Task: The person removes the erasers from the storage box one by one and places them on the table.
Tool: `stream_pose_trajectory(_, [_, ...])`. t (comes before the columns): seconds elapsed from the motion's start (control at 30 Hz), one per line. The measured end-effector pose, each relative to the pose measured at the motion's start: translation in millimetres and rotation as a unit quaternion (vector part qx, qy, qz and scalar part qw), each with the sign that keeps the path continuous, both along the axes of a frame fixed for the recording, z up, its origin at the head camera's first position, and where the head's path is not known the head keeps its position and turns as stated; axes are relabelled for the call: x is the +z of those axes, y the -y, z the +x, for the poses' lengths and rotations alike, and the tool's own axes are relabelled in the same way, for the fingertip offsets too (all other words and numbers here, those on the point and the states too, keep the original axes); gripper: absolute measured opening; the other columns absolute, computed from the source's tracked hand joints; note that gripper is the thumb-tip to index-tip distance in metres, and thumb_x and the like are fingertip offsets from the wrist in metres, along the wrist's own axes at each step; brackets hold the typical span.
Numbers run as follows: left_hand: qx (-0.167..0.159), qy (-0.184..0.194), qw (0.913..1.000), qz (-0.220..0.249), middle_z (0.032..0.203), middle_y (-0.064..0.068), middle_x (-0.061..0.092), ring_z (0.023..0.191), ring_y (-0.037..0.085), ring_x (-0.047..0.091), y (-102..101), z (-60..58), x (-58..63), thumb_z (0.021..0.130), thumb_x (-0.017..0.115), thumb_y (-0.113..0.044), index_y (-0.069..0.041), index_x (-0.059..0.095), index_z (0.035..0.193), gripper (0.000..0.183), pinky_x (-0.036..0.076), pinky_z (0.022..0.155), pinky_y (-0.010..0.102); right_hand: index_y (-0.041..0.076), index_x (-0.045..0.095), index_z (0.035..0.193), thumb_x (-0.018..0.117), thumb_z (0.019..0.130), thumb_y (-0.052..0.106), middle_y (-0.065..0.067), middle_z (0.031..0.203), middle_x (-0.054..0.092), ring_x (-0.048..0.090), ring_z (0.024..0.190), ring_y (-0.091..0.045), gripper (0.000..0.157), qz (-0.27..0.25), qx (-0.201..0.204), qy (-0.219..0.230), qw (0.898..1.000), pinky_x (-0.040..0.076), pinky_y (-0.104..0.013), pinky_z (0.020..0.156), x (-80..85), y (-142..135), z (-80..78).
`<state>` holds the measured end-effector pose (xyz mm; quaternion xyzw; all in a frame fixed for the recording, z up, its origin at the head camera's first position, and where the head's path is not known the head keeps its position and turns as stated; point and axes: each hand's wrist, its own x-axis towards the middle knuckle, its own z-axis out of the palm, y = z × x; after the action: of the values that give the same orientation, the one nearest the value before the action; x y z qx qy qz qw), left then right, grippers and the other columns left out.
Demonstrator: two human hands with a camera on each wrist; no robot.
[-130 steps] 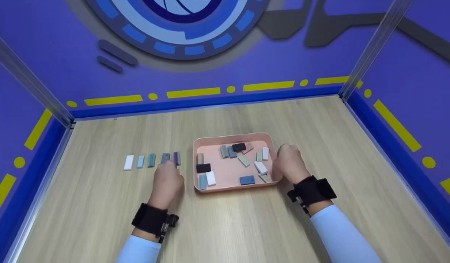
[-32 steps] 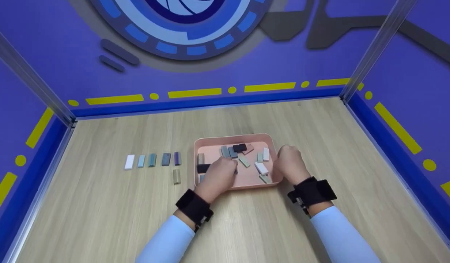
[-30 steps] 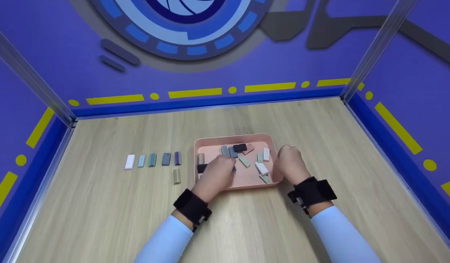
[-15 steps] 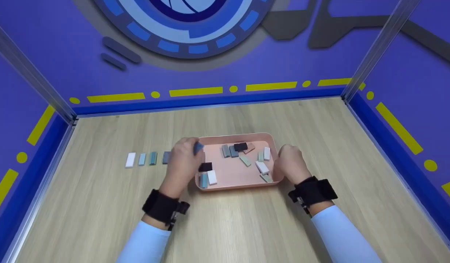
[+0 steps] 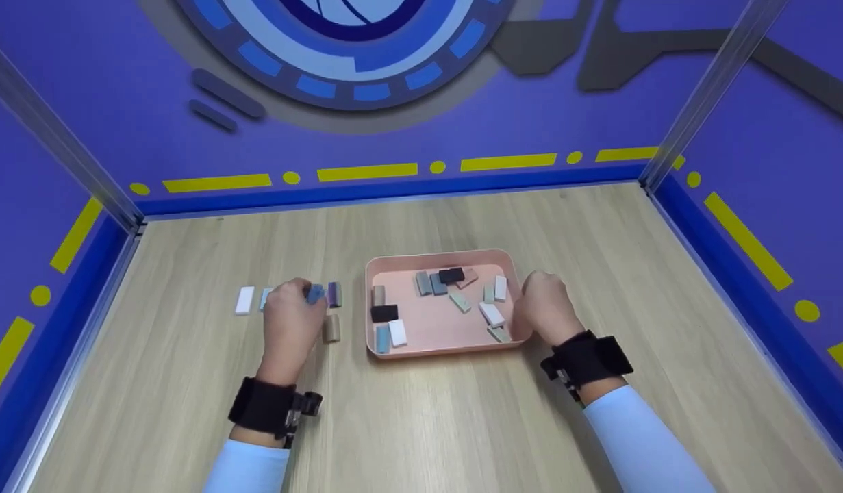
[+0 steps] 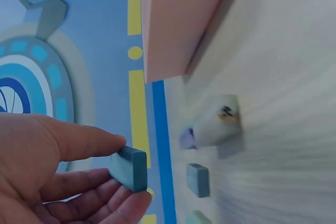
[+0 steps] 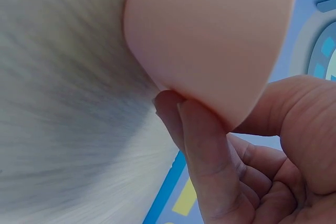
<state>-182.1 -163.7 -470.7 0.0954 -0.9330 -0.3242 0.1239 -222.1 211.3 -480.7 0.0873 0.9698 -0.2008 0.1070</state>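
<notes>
My left hand (image 5: pixel 294 325) pinches a small rectangular blue block (image 5: pixel 316 294) between thumb and fingers, held over a row of similar blocks on the table. In the left wrist view that blue block (image 6: pixel 131 168) is raised off the wood. Of the row, a white block (image 5: pixel 244 300) and a purple-grey block (image 5: pixel 334 294) show, and a light blue block (image 5: pixel 265 299) is partly covered by the hand. A beige block (image 5: pixel 332 329) lies just below the row's right end. My right hand (image 5: pixel 546 305) grips the right wall of a pink tray (image 7: pixel 210 35), thumb inside and fingers outside.
Inside the pink tray several blocks lie scattered, among them a black block (image 5: pixel 385 313), a white block (image 5: pixel 398 333) and a green block (image 5: pixel 459 302). Purple-blue panels (image 5: pixel 394 150) enclose the wooden table (image 5: pixel 435 424) at the back and sides.
A beige block now lies below the row. My left hand reached into the tray, took the blue block and carried it left over the row. The right hand stayed on the tray.
</notes>
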Motion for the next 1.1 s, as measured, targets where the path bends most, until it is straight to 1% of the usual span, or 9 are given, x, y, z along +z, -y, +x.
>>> stream_pose_trajectory(0.07, [0.008, 0.009, 0.9999, -0.01, 0.087, 0.019, 0.067, 0.075, 0.029, 0.063, 4, 1.6, -5.7, 0.077, 0.064, -0.01, 0.004, 0.066, 0.093, 0.021, 0.05, 0.063, 0.039, 0.005, 0.06, 0.074, 0.077, 0.052, 0.004, -0.01, 0.078, 0.048, 0.045, 0.063, -0.022, 0.027, 0.004, 0.001, -0.003, 1.0, 0.036, -0.03, 0.043, 0.2, 0, 0.0])
stream_pose_trajectory(0.17, [0.018, 0.029, 0.9991, -0.025, 0.067, 0.011, 0.059, 0.058, 0.022, 0.052, 7, 3.2, -12.9, 0.073, 0.062, -0.005, -0.001, 0.06, 0.071, 0.006, 0.041, 0.049, 0.034, 0.005, 0.06, 0.072, 0.075, 0.053, 0.003, -0.01, 0.077, 0.048, 0.045, 0.063, -0.022, 0.025, 0.002, 0.003, -0.006, 1.0, 0.036, -0.03, 0.043, -0.4, 0, 0.4])
stream_pose_trajectory(0.27, [0.024, 0.053, 0.998, -0.025, 0.056, 0.002, 0.044, 0.047, 0.016, 0.041, 9, 4.8, -17.6, 0.072, 0.059, -0.002, -0.008, 0.045, 0.059, 0.02, 0.031, 0.041, 0.029, 0.005, 0.06, 0.072, 0.074, 0.054, 0.003, -0.009, 0.075, 0.048, 0.045, 0.061, -0.022, 0.023, -0.002, 0.004, -0.006, 1.0, 0.036, -0.03, 0.042, -1.0, 0, 1.1])
stream_pose_trajectory(0.37, [0.027, 0.07, 0.997, -0.018, 0.054, -0.002, 0.035, 0.044, 0.014, 0.035, 9, 5.9, -20.8, 0.071, 0.056, 0.0, -0.012, 0.037, 0.057, 0.026, 0.027, 0.038, 0.028, 0.006, 0.059, 0.071, 0.073, 0.057, 0.002, -0.009, 0.074, 0.048, 0.045, 0.061, -0.021, 0.02, -0.004, 0.004, -0.006, 1.0, 0.035, -0.03, 0.042, -2.0, 0, 1.5])
stream_pose_trajectory(0.47, [0.027, 0.069, 0.9971, -0.016, 0.054, -0.003, 0.032, 0.045, 0.015, 0.033, 9, 6.7, -23.0, 0.07, 0.053, 0.001, -0.013, 0.034, 0.057, 0.027, 0.026, 0.039, 0.029, 0.008, 0.055, 0.063, 0.065, 0.064, 0.002, -0.006, 0.069, 0.046, 0.042, 0.059, -0.02, 0.012, -0.008, 0.011, -0.035, 0.999, 0.033, -0.029, 0.042, -3.5, -1, 2.3])
stream_pose_trajectory(0.6, [0.024, 0.072, 0.997, -0.015, 0.055, -0.002, 0.031, 0.047, 0.016, 0.033, 8, 7.5, -24.4, 0.071, 0.051, 0.002, -0.013, 0.034, 0.057, 0.027, 0.025, 0.039, 0.029, 0.01, 0.049, 0.054, 0.056, 0.07, 0.002, -0.003, 0.064, 0.042, 0.039, 0.058, -0.019, 0.019, -0.016, 0.018, -0.071, 0.997, 0.031, -0.029, 0.044, -5.6, -3, 2.3])
stream_pose_trajectory(0.73, [0.024, 0.086, 0.9959, -0.018, 0.055, -0.001, 0.033, 0.047, 0.016, 0.035, 8, 7.1, -24.3, 0.072, 0.052, 0.001, -0.013, 0.036, 0.057, 0.026, 0.025, 0.039, 0.029, 0.009, 0.052, 0.058, 0.057, 0.071, 0.002, -0.004, 0.066, 0.044, 0.042, 0.059, -0.019, 0.016, -0.023, 0.01, -0.05, 0.998, 0.032, -0.029, 0.044, -5.0, -3, 1.4])
stream_pose_trajectory(0.9, [0.021, 0.094, 0.9952, -0.02, 0.057, 0.001, 0.036, 0.048, 0.017, 0.037, 9, 6.4, -24.3, 0.073, 0.051, 0.002, -0.011, 0.038, 0.058, 0.023, 0.026, 0.04, 0.029, 0.007, 0.058, 0.065, 0.066, 0.065, 0.002, -0.007, 0.071, 0.048, 0.044, 0.062, -0.02, 0.009, -0.017, 0.001, -0.024, 1.0, 0.035, -0.029, 0.044, -2.5, -2, 0.7])
stream_pose_trajectory(1.1, [0.017, 0.099, 0.9946, -0.028, 0.06, 0.004, 0.043, 0.052, 0.018, 0.04, 9, 7.2, -22.9, 0.074, 0.052, 0.001, -0.007, 0.047, 0.062, 0.016, 0.029, 0.041, 0.03, 0.005, 0.061, 0.074, 0.076, 0.055, 0.003, -0.008, 0.078, 0.05, 0.045, 0.065, -0.021, 0.025, -0.006, -0.006, -0.008, 1.0, 0.036, -0.029, 0.045, -2.1, -1, -0.7])
